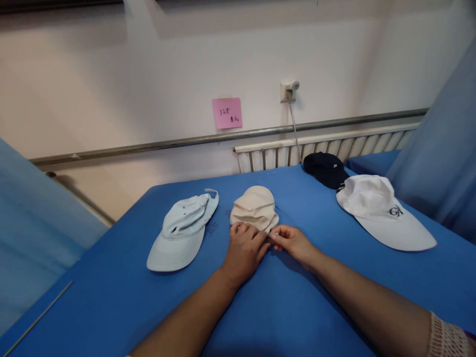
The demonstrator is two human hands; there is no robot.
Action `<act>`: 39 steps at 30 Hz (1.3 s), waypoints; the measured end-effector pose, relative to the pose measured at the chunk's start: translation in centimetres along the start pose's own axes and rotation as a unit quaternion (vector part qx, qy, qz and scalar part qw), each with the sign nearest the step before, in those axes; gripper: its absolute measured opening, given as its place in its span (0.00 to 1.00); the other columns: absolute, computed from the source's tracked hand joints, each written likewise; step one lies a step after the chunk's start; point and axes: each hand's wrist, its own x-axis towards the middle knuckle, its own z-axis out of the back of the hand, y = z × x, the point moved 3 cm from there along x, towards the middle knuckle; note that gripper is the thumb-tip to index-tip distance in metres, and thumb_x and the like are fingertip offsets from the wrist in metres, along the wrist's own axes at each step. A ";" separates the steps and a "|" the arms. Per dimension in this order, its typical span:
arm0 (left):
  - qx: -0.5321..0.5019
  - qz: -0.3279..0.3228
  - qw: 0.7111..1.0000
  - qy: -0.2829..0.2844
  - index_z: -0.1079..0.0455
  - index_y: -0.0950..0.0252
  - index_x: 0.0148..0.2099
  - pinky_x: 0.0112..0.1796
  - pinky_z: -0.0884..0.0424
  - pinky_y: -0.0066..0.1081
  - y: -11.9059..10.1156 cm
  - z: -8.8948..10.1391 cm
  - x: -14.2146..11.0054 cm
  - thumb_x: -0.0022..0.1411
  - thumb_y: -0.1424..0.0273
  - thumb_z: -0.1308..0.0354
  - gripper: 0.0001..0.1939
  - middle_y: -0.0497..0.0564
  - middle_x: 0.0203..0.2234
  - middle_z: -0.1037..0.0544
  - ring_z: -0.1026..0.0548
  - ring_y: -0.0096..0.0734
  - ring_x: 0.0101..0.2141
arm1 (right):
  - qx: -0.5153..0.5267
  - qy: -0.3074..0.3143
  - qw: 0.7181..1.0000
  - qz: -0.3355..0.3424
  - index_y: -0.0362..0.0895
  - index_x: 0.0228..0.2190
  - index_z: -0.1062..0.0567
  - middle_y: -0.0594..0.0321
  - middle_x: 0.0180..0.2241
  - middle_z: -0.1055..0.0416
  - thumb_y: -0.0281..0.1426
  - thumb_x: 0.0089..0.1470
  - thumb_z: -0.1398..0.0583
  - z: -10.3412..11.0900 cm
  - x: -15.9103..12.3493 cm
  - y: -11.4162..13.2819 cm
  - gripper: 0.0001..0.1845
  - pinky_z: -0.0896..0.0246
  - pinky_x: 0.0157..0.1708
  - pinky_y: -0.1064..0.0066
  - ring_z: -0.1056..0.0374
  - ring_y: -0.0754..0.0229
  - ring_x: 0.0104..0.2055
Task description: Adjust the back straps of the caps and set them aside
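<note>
A pale wall (178,64) fills the far side, and before it a surface (130,307) under blue cloth spreads across to the near edge of the view. Blue curtains (40,233) hang at left and right. A metal pipe (178,145) runs along the wall, and below it, toward the right, stands a ribbed white radiator (273,156). Four caps lie on the cloth. The white cap (383,213) is on the right, its brim turned to the near right and dark letters on its front. The pale blue cap (182,233) is on the left, brim to the near left, its strap loose at the far end. Between these two, in the middle, sits the beige cap (255,203), its crown creased. The black cap (326,168) is at the far right, just beside the white one. The left hand (243,250) has its fingers curled close together over the beige cap's near edge, holding it. The right hand (293,243) meets it there, thumb and forefinger pinched on a bit of that same edge too small to make out. A knitted sleeve (446,337) shows on the right forearm. On the wall are a handwritten pink note (227,113) and, to its right, a socket (286,92) with a thin cord (295,130) dropping past the radiator.
</note>
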 end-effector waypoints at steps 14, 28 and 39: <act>-0.016 0.008 1.000 -0.005 0.31 0.62 0.36 0.53 0.45 0.47 0.3 -0.4 0.0 0.61 0.68 0.43 0.04 0.50 0.34 0.24 0.31 0.38 0.41 | 0.011 -0.036 0.999 -0.017 0.42 0.26 0.28 0.68 0.18 0.33 0.47 0.44 0.34 0.5 0.3 -0.5 0.21 0.44 0.23 0.73 0.39 0.67 0.20; -0.102 0.051 0.990 -0.081 0.32 0.63 0.37 0.49 0.40 0.42 0.6 0.0 -0.4 0.59 0.69 0.42 0.04 0.50 0.32 0.25 0.30 0.37 0.39 | 0.335 0.011 0.922 -0.194 0.39 0.31 0.24 0.62 0.27 0.26 0.24 0.48 0.34 -0.1 -0.5 -1.4 0.05 0.37 0.24 0.80 0.31 0.69 0.26; -0.126 0.081 0.986 -0.073 0.31 0.62 0.40 0.45 0.39 0.41 1.2 -0.5 -0.5 0.62 0.65 0.42 0.07 0.50 0.32 0.25 0.30 0.37 0.38 | 0.259 0.047 0.960 -0.095 0.42 0.33 0.24 0.65 0.30 0.26 0.26 0.41 0.29 -0.6 -0.6 -0.5 0.15 0.42 0.28 0.76 0.34 0.69 0.28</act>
